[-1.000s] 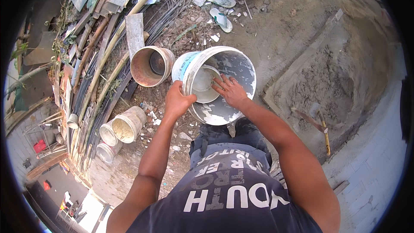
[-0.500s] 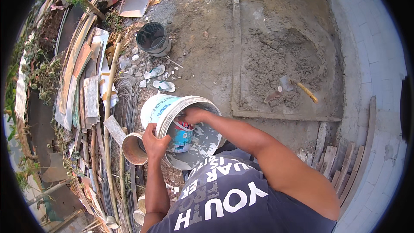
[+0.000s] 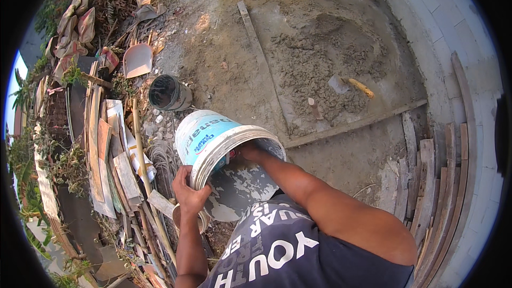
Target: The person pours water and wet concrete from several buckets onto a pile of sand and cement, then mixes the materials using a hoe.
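A white plastic bucket (image 3: 213, 141) with a blue label, crusted with grey mortar inside, is held tilted toward me in front of my chest. My left hand (image 3: 188, 194) grips its near rim from below. My right hand (image 3: 249, 152) reaches over the far rim into the bucket, its fingers partly hidden inside. A smaller tan bucket (image 3: 202, 223) shows just under my left hand.
A dark bucket (image 3: 168, 93) lies on the ground behind. A mortar heap (image 3: 320, 69) with a trowel (image 3: 352, 85) sits inside a wooden frame (image 3: 352, 124). Scrap boards, wire and debris (image 3: 106, 154) pile up on the left; stacked planks (image 3: 442, 181) stand on the right.
The view has swung toward the mortar bed. The white bucket has been lifted and tipped further toward me, with both hands staying on it.
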`<state>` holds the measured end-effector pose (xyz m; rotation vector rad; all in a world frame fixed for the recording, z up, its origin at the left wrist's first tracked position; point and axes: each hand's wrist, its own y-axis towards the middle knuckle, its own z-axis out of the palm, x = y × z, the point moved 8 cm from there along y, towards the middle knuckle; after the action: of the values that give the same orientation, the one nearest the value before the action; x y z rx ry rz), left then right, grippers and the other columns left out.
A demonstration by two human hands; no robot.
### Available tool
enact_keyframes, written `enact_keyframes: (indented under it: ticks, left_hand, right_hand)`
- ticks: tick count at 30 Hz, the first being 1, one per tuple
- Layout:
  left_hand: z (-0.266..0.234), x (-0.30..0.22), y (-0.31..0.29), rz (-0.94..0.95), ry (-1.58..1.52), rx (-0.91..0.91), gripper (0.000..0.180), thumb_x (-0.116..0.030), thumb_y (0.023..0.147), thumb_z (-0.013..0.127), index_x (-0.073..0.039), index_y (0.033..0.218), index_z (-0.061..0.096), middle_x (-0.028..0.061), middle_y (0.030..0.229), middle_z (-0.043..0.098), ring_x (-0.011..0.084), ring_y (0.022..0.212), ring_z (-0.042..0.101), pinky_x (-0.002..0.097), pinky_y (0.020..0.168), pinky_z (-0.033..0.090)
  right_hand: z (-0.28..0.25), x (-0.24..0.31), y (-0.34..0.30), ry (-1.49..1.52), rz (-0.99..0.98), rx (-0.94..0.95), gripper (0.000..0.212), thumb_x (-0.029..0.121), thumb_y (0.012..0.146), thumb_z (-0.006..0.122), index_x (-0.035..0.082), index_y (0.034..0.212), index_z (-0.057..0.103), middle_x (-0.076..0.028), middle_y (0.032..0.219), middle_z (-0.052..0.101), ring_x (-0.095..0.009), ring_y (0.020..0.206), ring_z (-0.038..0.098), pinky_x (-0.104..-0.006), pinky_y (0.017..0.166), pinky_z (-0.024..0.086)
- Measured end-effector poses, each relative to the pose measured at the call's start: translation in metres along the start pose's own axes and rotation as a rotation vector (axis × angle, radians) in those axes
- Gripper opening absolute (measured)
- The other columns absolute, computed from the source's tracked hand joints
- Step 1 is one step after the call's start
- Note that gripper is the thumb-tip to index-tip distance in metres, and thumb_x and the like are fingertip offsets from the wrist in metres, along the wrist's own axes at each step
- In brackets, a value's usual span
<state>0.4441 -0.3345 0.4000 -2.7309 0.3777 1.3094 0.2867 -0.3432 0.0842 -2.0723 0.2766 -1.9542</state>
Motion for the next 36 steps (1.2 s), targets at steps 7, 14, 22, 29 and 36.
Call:
enact_keyframes:
  ticks: [7,14,22,29,36]
  left_hand:
    - [0.019,-0.006,0.006,0.027,0.003,-0.023,0.035,-0.012,0.057,0.068,0.002,0.088,0.06,0.0081,0.079,0.059,0.0161,0.071,0.054,0.0287,0.071,0.046]
    - [0.037,-0.021,0.025,0.079,-0.057,-0.017,0.033,-0.011,0.061,0.069,0.001,0.091,0.061,0.0056,0.077,0.058,0.0131,0.069,0.051,0.028,0.067,0.044]
    - [0.06,-0.035,0.058,0.003,-0.348,-0.099,0.02,-0.007,0.074,0.072,-0.001,0.091,0.062,-0.0038,0.077,0.056,0.0037,0.067,0.046,0.0215,0.063,0.04]
    - [0.088,0.048,0.12,-0.248,-0.468,-0.108,0.032,-0.023,0.082,0.082,-0.001,0.094,0.062,-0.0013,0.08,0.06,0.0073,0.069,0.05,0.0233,0.066,0.04]
    - [0.13,0.146,0.063,-0.5,-0.458,-0.057,0.046,-0.033,0.075,0.088,0.0,0.092,0.061,0.007,0.085,0.061,0.0158,0.074,0.055,0.0323,0.067,0.044]
  right_hand:
    - [-0.05,0.025,-0.039,0.016,0.082,-0.181,0.071,0.048,0.094,0.061,0.007,0.148,0.041,-0.022,0.149,0.045,-0.035,0.14,0.042,-0.0431,0.114,0.034]
    - [-0.108,0.084,-0.071,-0.442,-0.157,-0.573,0.064,0.043,0.092,0.064,0.007,0.142,0.048,-0.027,0.133,0.057,-0.042,0.097,0.068,-0.0479,0.085,0.054]
    - [-0.117,0.21,-0.133,-0.785,-0.437,-0.435,0.018,0.022,0.084,0.072,0.009,0.094,0.065,-0.011,0.086,0.07,-0.03,0.087,0.065,-0.0414,0.084,0.043]
    - [-0.185,0.301,-0.175,-0.827,-0.586,-0.436,0.028,0.028,0.085,0.072,0.005,0.096,0.062,-0.013,0.086,0.069,-0.034,0.088,0.066,-0.0448,0.087,0.046]
    - [-0.371,0.283,-0.151,-0.167,-0.381,-0.643,0.036,0.034,0.088,0.074,0.005,0.109,0.067,-0.014,0.092,0.072,-0.024,0.08,0.07,-0.0385,0.072,0.053]
